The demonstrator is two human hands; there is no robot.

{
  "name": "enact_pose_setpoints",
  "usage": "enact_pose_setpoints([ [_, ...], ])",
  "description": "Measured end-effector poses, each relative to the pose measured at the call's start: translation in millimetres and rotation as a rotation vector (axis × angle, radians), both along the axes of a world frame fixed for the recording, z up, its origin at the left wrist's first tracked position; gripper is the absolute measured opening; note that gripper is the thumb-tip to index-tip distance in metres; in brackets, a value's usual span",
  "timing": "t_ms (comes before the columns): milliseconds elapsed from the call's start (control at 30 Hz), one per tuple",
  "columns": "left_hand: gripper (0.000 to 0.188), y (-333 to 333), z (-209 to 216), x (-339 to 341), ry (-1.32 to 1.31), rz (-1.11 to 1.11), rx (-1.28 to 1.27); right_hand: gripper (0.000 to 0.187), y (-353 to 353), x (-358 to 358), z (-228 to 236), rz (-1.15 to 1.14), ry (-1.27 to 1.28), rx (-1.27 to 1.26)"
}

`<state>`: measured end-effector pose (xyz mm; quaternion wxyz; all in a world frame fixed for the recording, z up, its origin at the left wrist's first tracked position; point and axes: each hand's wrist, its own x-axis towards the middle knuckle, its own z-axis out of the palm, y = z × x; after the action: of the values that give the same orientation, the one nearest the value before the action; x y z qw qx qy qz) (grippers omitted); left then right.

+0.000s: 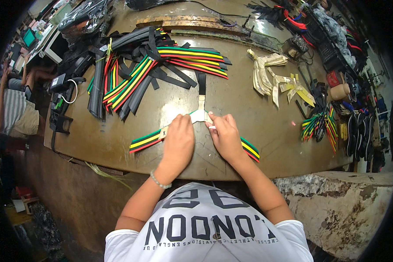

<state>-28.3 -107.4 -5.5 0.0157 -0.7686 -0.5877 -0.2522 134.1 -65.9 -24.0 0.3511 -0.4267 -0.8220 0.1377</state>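
Observation:
A Y-shaped striped strap (145, 140) lies on the table in front of me, its two arms banded green, yellow, black and red. A black strap end (202, 83) points away from me at its top. Pale cream pieces cover the junction (199, 114) where the three arms meet. My left hand (180, 139) presses down on the left arm beside the junction, fingers bent and closed together. With thumb and fingers, my right hand (225, 136) pinches the junction's right side; a white band circles one finger. Both hands partly hide the strap.
Bundles of striped and black straps (135, 81) lie at the far left. Cream templates (262, 72) lie at the far right, near more striped straps (321, 126) and a thread spool (339, 92). Wooden bars (192, 24) line the back. A person (17, 105) sits at left.

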Motion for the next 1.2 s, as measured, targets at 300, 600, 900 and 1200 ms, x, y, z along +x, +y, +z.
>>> enact_pose_setpoints([
  [300, 0.025, 28.0, 0.6, 49.0, 0.545, 0.158, -0.110, 0.028, 10.3, 47.5, 12.8, -0.131, 0.633, -0.459],
  [600, 0.095, 25.1, -1.0, 66.5, 0.428, 0.215, -0.190, 0.016, -51.6, 65.8, 5.9, -0.419, 0.224, -0.220],
  [900, 0.114, 25.4, 6.9, 72.0, 0.397, 0.220, -0.338, 0.012, -57.5, 57.3, 22.7, -0.443, 0.183, -0.272],
  [1200, 0.120, 26.9, 13.7, 75.9, 0.466, 0.230, -0.327, 0.019, -60.8, 58.7, 25.8, -0.298, -0.107, -0.232],
])
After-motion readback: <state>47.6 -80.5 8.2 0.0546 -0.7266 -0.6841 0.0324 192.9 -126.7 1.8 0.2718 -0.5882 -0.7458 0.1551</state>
